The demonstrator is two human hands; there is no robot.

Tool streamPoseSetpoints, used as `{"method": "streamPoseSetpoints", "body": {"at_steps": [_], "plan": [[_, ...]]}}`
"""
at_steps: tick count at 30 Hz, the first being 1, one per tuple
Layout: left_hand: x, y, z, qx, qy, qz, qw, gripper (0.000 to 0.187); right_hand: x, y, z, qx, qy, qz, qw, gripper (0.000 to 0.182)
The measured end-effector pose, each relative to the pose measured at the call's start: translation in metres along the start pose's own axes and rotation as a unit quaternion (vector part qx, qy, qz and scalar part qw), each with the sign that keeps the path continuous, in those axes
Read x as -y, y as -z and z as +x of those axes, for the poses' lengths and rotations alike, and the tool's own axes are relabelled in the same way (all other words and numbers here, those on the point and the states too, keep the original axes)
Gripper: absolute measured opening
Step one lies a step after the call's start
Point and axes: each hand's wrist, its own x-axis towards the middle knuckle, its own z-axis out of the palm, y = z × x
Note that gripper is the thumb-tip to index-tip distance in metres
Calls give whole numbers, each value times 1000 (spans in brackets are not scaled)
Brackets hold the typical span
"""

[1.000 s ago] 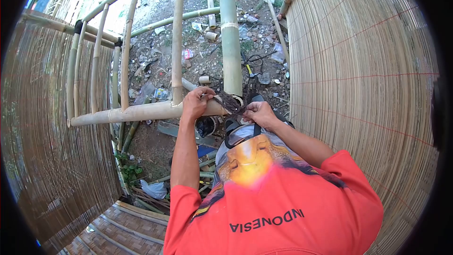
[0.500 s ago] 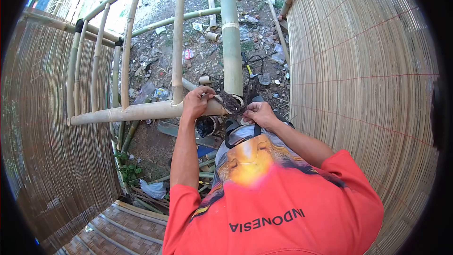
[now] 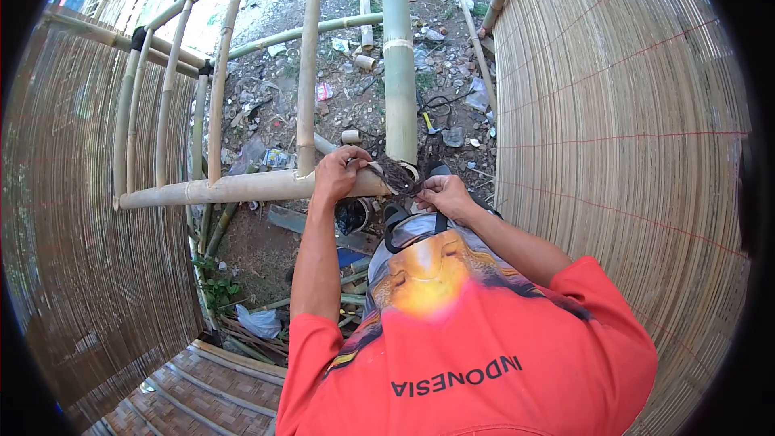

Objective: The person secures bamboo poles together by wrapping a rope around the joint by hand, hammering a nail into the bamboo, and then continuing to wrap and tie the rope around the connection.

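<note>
Dark, fibrous rope (image 3: 397,177) is wrapped around the joint where a horizontal bamboo pole (image 3: 258,186) meets a thick upright green bamboo post (image 3: 400,105). My left hand (image 3: 339,173) rests over the horizontal pole, left of the joint, its fingers closed on one end of the rope. On the other side of the joint, my right hand (image 3: 446,196) pinches the rope near the pole's end. The wraps lie between both hands. My fingertips partly hide the rope ends.
Thin bamboo uprights (image 3: 307,73) form a railing at left. Woven bamboo screens (image 3: 597,113) stand on both sides. Below lie rubble, litter and a yellow-handled tool (image 3: 429,122). A slatted bamboo platform (image 3: 218,391) is at lower left, near a white plastic bag (image 3: 258,321).
Both hands keep nearly the same hold at the joint. The rope wraps between them have shifted slightly, and the view has moved a little.
</note>
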Motion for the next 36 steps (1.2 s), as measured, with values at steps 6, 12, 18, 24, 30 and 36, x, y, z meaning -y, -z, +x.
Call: {"method": "streamPoseSetpoints", "body": {"at_steps": [6, 12, 18, 24, 30, 36], "plan": [[0, 0, 0, -1, -1, 5, 1000, 13, 1, -1, 1, -3, -6, -3, 1000, 19], [-5, 2, -1, 3, 7, 3, 1000, 13, 4, -1, -1, -3, -4, 2, 1000, 19], [-6, 2, -1, 5, 7, 0, 1000, 14, 3, 0, 0, 0, -1, 1, 1000, 19], [-4, 1, -2, -2, 1, 0, 1000, 14, -1, 1, 2, 4, -1, 8, 1000, 19], [-4, 0, -2, -12, -3, 2, 1000, 12, -1, 2, 2, 9, -1, 5, 1000, 20], [-3, -1, 0, -6, 3, 7, 1000, 13, -3, 3, 2, 12, -2, 11, 1000, 22]]}}
